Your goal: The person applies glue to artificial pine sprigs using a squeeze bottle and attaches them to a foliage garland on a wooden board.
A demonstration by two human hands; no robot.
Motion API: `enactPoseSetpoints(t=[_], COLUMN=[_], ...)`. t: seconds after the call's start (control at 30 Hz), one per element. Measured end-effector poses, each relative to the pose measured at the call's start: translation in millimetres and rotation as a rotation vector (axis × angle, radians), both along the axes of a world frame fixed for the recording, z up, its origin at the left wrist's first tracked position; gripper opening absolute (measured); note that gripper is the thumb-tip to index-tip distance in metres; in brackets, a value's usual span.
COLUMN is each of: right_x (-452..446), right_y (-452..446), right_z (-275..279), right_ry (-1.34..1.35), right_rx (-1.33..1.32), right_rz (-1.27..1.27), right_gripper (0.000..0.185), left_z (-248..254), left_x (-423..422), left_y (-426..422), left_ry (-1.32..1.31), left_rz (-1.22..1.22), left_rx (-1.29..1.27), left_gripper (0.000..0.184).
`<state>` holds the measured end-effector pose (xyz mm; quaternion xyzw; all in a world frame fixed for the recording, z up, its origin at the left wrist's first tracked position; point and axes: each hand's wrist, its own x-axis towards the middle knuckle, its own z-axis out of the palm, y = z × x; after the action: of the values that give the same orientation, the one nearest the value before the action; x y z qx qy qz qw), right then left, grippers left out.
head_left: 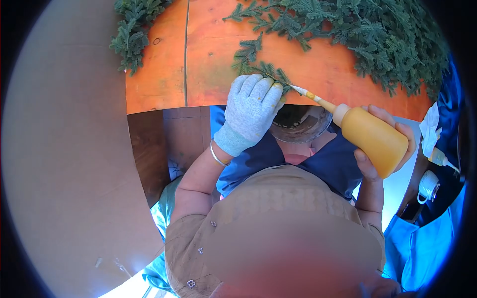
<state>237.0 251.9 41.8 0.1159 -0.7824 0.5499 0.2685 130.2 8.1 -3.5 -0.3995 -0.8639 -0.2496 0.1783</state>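
My left hand (252,109), in a pale grey glove with yellow stains on the fingertips, is closed on a green sprig (244,58) at the near edge of the orange table (213,64). My right hand (387,141) is bare and wrapped round a yellow squeeze bottle (373,139). The bottle is tilted, and its long nozzle, whitish at the end, points left and touches or nearly touches the sprig beside my left fingertips. Part of the sprig is hidden under the gloved fingers.
A large heap of green sprigs (387,39) covers the table's back right, and a smaller bunch (134,32) lies at its left. Below the edge is a round bowl (302,130). At the right are a white cup (428,186) and a second nozzled bottle (438,157).
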Motion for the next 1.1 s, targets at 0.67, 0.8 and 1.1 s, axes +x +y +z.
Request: enactPoseSetpoints(t=[0.67,0.8,1.1], right_x=[17.5,-2.1,-2.5], right_y=[15.6,6.9,7.3], right_z=[-6.5,-9.5,-3.5], right_ry=[0.007,0.02,-0.034], right_rx=[-0.208,-0.163,-0.137], right_rz=[-0.1,-0.038,-0.031], right_gripper=[0.084,0.083,0.082], left_z=[-5.0,-4.9,-6.5], left_x=[-1.8,-1.0,-1.3], left_y=[4.6,4.9,4.3], left_ry=[0.108,0.115,0.097], left_rz=[0.009,0.016,0.014], left_rx=[0.004,0.007,0.008], left_gripper=[0.03,0.029,0.03])
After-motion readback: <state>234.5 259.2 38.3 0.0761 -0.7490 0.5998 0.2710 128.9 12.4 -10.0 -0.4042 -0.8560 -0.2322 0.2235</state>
